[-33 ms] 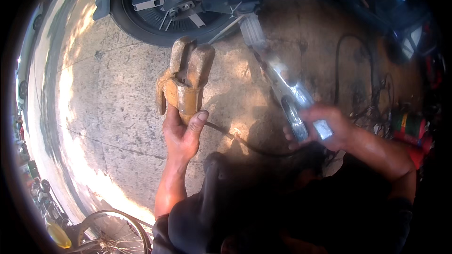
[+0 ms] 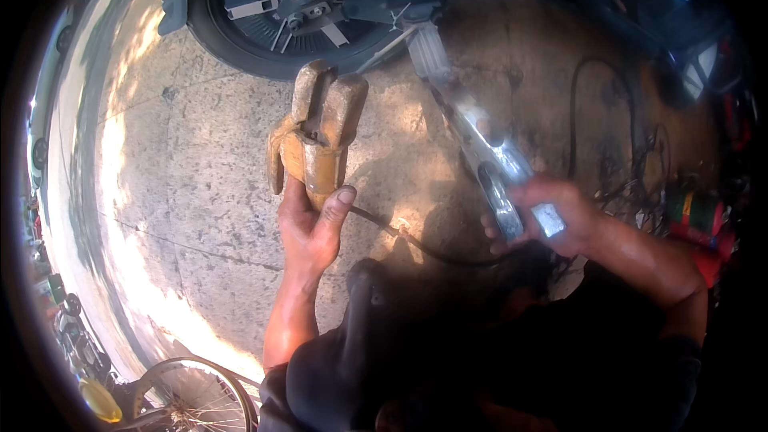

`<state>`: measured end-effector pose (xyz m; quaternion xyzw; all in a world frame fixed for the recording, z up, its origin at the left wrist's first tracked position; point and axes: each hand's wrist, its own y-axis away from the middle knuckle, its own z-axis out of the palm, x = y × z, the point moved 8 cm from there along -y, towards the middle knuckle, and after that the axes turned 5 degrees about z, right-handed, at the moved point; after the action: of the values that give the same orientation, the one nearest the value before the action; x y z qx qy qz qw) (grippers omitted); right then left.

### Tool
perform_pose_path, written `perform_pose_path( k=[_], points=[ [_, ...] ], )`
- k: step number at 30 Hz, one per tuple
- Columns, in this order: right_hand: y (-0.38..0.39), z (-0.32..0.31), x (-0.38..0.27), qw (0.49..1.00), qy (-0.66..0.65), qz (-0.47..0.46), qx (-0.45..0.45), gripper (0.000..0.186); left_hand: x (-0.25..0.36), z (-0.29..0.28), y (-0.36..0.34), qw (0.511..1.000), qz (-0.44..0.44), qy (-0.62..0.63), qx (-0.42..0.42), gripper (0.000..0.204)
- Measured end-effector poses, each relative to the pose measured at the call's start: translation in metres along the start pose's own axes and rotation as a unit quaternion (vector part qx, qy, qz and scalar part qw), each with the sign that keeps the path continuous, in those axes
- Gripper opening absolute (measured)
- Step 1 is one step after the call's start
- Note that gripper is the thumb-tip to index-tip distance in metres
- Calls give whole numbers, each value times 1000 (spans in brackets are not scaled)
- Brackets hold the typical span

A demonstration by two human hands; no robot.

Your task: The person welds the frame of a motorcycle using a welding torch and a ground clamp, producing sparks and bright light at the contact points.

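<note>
My left hand [image 2: 310, 224] is closed around the lower end of a worn, yellow-brown metal tool [image 2: 320, 156]. Two thick, rusty prongs point up from it, and a narrow lever-like piece hangs along its left side. I cannot make out the tool's exact kind. My right hand [image 2: 552, 212] grips the near end of a long, shiny silver metal piece [image 2: 498, 162], which ends in two arms. Its far end reaches toward a ribbed grey block [image 2: 430, 54] beneath the vehicle. The right fingertips are partly hidden under the metal.
A dark wheel with a black tyre [image 2: 240, 52] and its axle stands at the top. On the stained concrete floor [image 2: 192, 160], a black hose [image 2: 448, 259] curves below my hands. A spoked wheel [image 2: 192, 400] lies at lower left. Red gear [image 2: 700, 224] and cables sit at right.
The yellow-brown tool in my left hand has shifted very slightly to the right. My right hand and the silver piece look unmoved.
</note>
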<state>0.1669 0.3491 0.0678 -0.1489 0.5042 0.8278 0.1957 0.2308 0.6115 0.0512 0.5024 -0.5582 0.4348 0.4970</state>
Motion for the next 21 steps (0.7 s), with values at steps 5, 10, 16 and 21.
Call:
perform_pose_path(
  k=[5, 10, 16, 21],
  points=[
    [0, 1, 2, 1000, 4, -8, -1, 39, 8, 6, -4, 999, 30, -41, 3, 56],
    [-1, 0, 4, 1000, 14, -12, -11, 40, 1, 6, -5, 1000, 23, 0, 5, 57],
    [0, 3, 1, 1000, -20, -9, -18, 43, 0, 7, -7, 1000, 26, -8, 11, 59],
    [2, 6, -2, 999, -26, -5, -20, 47, 14, 6, -11, 998, 44, -34, 13, 58]
  ],
)
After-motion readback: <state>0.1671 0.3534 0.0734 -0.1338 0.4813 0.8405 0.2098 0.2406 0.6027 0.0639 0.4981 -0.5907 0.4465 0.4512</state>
